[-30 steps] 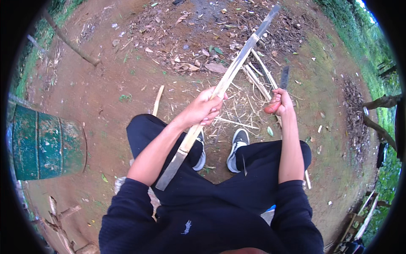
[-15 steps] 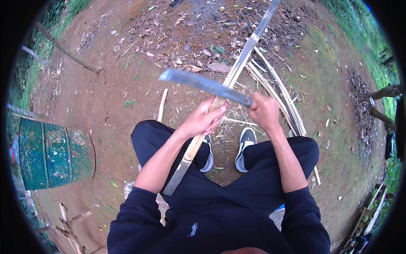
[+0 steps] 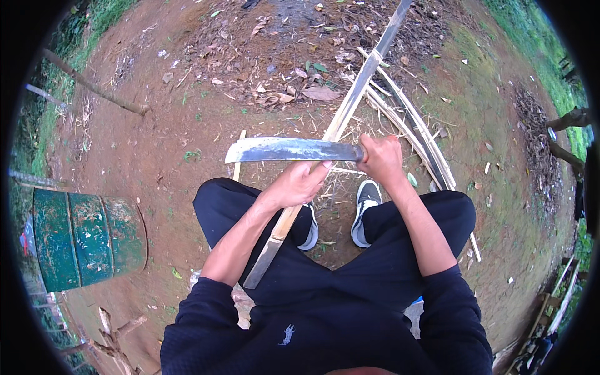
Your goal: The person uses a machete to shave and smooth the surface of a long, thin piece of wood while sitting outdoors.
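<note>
My left hand [image 3: 296,185] is closed round a long split bamboo strip [image 3: 356,90]. The strip slants from over my left thigh, between my knees, to the far right, and has dark ends with a pale, shaved-looking middle. My right hand [image 3: 382,160] grips a machete [image 3: 290,150] by its handle, which the fingers mostly hide. Its broad grey blade points left and crosses over the strip just beyond my left hand. Whether the edge touches the bamboo I cannot tell.
More split bamboo strips [image 3: 422,134] lie on the ground beyond my right knee. A short pale strip [image 3: 239,153] lies beyond my left knee. Shavings and dry leaves [image 3: 322,93] litter the dirt. A green metal drum [image 3: 90,237] stands at left, near cut branches [image 3: 115,334].
The blade's tip has swung nearer to me, so the machete now lies nearly level across the view. My left hand stays on the bamboo strip, which has barely moved.
</note>
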Demonstrator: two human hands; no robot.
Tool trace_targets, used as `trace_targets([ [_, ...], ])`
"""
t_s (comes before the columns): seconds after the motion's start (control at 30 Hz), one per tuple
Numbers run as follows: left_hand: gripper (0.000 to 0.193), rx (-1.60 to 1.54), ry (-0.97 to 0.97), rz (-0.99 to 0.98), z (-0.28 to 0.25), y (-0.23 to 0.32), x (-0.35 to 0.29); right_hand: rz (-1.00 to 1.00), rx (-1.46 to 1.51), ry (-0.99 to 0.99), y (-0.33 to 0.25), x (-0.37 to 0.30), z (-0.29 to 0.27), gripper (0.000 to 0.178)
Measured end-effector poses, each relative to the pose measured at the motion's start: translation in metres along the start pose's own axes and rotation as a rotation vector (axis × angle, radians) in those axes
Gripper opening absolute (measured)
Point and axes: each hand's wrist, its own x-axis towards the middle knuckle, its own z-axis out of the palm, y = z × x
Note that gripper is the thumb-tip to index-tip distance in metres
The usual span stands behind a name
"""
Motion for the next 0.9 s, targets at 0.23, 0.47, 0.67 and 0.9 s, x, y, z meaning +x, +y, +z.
trace_targets([
  [0.23,0.024,0.059,0.009,0.056,-0.002,-0.003,0.012,0.008,-0.071,0.102,0.021,0.003,0.011,0.023],
  [0.47,0.027,0.027,0.045,0.043,-0.008,0.003,0.005,0.350,-0.105,0.182,0.085,0.016,0.017,0.010],
  [0.67,0.022,-0.147,-0.027,0.059,-0.028,-0.002,0.007,1.175,0.453,0.408,0.150,0.021,-0.011,0.013],
  [0.9,0.027,-0.305,-0.019,0.091,-0.027,0.001,0.007,0.978,0.437,0.204,0.083,0.029,-0.022,0.021],
])
